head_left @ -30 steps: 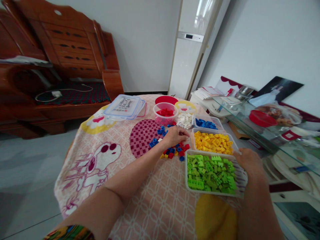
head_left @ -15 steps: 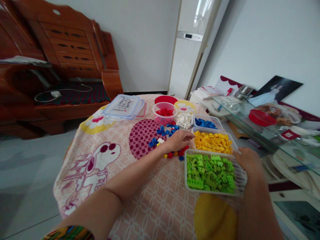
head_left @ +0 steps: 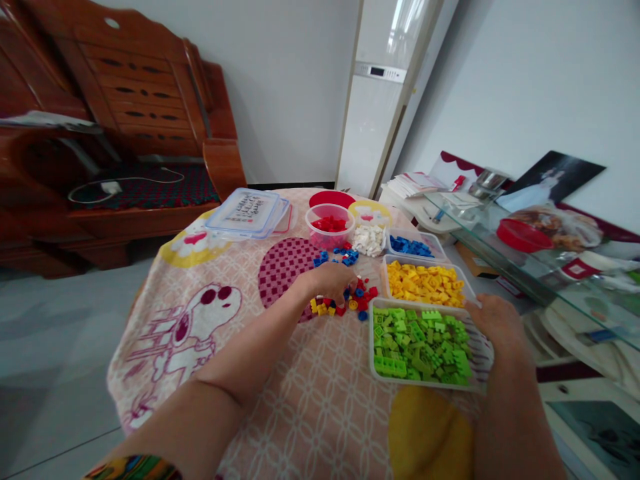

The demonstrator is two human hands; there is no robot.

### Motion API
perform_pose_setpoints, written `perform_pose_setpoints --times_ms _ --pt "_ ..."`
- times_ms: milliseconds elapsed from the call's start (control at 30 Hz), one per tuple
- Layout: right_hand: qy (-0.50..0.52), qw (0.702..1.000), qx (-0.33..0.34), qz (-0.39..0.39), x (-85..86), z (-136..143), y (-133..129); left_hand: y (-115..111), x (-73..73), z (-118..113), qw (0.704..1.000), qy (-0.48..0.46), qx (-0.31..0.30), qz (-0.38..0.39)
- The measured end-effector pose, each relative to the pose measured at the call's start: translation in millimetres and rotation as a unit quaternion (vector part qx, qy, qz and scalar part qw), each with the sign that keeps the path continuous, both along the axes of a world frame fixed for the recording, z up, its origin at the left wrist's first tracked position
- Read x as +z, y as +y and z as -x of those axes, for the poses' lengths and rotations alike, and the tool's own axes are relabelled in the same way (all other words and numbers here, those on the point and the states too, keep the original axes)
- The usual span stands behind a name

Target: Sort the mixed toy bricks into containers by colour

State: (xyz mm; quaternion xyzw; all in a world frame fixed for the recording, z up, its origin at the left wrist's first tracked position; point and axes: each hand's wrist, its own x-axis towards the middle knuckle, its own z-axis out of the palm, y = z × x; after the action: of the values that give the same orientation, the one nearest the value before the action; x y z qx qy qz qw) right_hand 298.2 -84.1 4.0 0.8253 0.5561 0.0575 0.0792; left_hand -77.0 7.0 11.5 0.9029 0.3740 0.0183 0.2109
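My left hand (head_left: 333,280) reaches down over a loose pile of mixed toy bricks (head_left: 360,293), its thumb and fingers apart just above red, blue and yellow pieces. Whether a fingertip touches a brick is hard to see. Gripped at its right-hand corner by my right hand (head_left: 497,323) is a clear plastic box of yellow bricks (head_left: 425,283). In front of it stands a box of green bricks (head_left: 420,347), close beside my right wrist. Beyond the yellow box sits a box of blue bricks (head_left: 411,247). White bricks (head_left: 369,240) lie heaped near a round tub of red bricks (head_left: 330,225).
Stacked clear lids (head_left: 247,213) lie at the table's far left on the patterned cloth (head_left: 310,407). A glass shelf (head_left: 500,247) with a red bowl (head_left: 525,235) and papers flanks the right side. Behind, on the left, stands a wooden bench (head_left: 135,93).
My left hand has moved left, from the edge of the yellow box to over the mixed pile. Yellow bricks at its near side now show. My right hand has stayed in place.
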Motion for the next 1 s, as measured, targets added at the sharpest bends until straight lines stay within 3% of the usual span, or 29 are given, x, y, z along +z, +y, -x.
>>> perform_pose_setpoints --times_ms 200,300,433,533,733,867,1000 --pt "0.010 1.000 0.011 -0.020 -3.4 -2 0 12 -5.6 8 0.989 0.014 0.101 -0.105" --pt "0.008 1.000 0.008 -0.015 -2.8 -1 0 14 -3.0 7 0.982 -0.014 0.145 -0.121" --pt "0.006 1.000 0.006 -0.013 -2.5 -1 -1 11 -0.8 1 0.993 -0.066 0.080 -0.052" --pt "0.005 1.000 0.013 -0.021 -3.1 -2 -1 6 -4.6 -5 0.998 -0.047 0.035 -0.030" --pt "-0.003 1.000 0.003 -0.002 -1.1 0 -1 -5 -17.6 -19 0.997 -0.008 0.064 -0.049" --pt "-0.004 1.000 0.005 -0.003 -0.4 1 -1 -3 -16.5 -19 0.996 0.003 0.063 -0.060" --pt "0.002 1.000 0.010 -0.017 -2.2 0 -3 4 -12.8 -16 0.994 -0.064 0.069 -0.062"
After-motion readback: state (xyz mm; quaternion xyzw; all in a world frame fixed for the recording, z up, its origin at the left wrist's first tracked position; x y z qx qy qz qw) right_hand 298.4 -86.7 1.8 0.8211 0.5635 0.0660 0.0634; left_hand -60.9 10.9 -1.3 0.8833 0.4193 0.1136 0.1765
